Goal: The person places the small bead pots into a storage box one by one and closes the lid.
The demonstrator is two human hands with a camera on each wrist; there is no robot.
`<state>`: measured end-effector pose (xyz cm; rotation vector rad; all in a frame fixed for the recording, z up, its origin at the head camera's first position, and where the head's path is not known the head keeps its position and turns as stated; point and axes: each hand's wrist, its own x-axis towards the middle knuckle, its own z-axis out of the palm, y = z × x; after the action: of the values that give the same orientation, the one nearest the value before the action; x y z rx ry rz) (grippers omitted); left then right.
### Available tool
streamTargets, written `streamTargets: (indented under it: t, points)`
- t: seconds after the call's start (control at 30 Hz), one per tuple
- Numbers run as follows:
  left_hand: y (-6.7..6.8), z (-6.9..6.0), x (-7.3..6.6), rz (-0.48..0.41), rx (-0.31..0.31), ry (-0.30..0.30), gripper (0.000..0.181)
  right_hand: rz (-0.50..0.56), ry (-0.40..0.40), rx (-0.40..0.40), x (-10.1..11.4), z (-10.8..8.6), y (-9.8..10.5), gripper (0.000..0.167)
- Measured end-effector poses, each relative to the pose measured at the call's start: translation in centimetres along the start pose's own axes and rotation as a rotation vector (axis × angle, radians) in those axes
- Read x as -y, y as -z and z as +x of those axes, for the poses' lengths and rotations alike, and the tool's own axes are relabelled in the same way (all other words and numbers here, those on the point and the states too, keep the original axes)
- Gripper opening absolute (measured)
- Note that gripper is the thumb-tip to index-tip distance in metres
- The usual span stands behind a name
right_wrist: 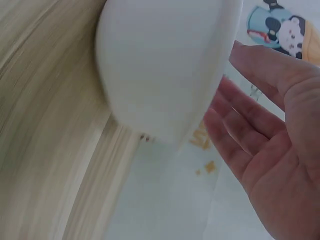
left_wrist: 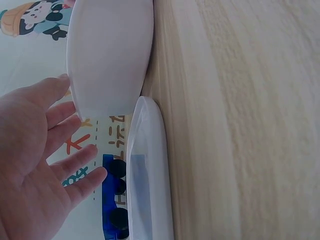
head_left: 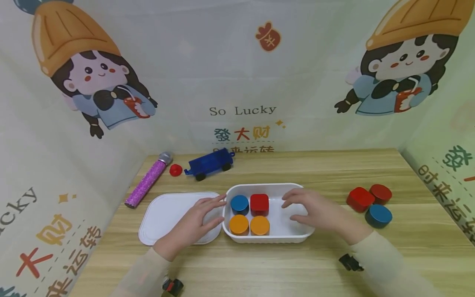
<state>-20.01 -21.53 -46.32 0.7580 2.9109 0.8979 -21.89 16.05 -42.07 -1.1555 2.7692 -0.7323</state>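
Note:
A white oblong box (head_left: 267, 238) stands on the table with a blue round block (head_left: 239, 204), a red square block (head_left: 259, 205) and two orange round blocks (head_left: 239, 225) in its left half. At the box's left end is my left hand (head_left: 193, 220), fingers extended near the rim, above the white lid (head_left: 159, 218). The left wrist view shows a thumb tip against the box edge. My right hand (head_left: 315, 210) reaches over the right end with fingers slightly bent and nothing between them. In the right wrist view, its fingers are partly hidden behind the box wall (right_wrist: 165, 65).
On the right lie a red square block (head_left: 360, 199), a red round block (head_left: 381, 194) and a blue round block (head_left: 378, 216). A pink glittery microphone (head_left: 146, 183), a small red piece (head_left: 176, 170) and a blue toy wagon (head_left: 210, 163) sit at the back left. Printed cloth surrounds the table.

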Motion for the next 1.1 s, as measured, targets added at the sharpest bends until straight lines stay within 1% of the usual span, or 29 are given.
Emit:
streamTargets:
  t: [0.1,0.2,0.3,0.4,0.47,0.57,0.8,0.93,1.1]
  points:
    - [0.0,0.0,-0.1,-0.004,-0.002,-0.003,0.048,-0.006,-0.085,-0.052,-0.9,-1.3,1.0,0.026]
    - [0.1,0.0,-0.2,-0.003,-0.002,-0.004,0.048,-0.015,-0.139,-0.1,-1.7,-2.5,2.0,0.029]
    - [0.1,0.1,-0.2,-0.008,0.0,-0.004,0.048,-0.031,-0.128,-0.149,-2.7,-3.5,2.8,0.032]
    - [0.1,0.2,-0.2,-0.012,0.001,-0.005,0.048,-0.063,-0.115,-0.19,-3.8,-4.5,3.3,0.032]
    - [0.0,0.2,-0.2,-0.011,0.003,-0.009,0.048,-0.087,-0.137,-0.207,-4.6,-5.2,3.5,0.032]
    - [-0.1,0.1,-0.2,-0.007,0.005,-0.009,0.048,-0.125,-0.172,-0.218,-6.0,-6.3,3.6,0.032]
    - [-0.1,0.0,-0.1,-0.007,-0.004,-0.009,0.047,-0.2,-0.181,-0.253,-8.7,-8.6,4.1,0.032]
    - [-0.1,0.1,-0.1,-0.005,-0.007,-0.014,0.047,-0.222,-0.219,-0.228,-9.7,-9.4,4.6,0.033]
    - [-0.1,0.1,-0.1,-0.01,-0.006,-0.007,0.047,-0.206,-0.286,-0.191,-10.3,-9.9,5.1,0.035]
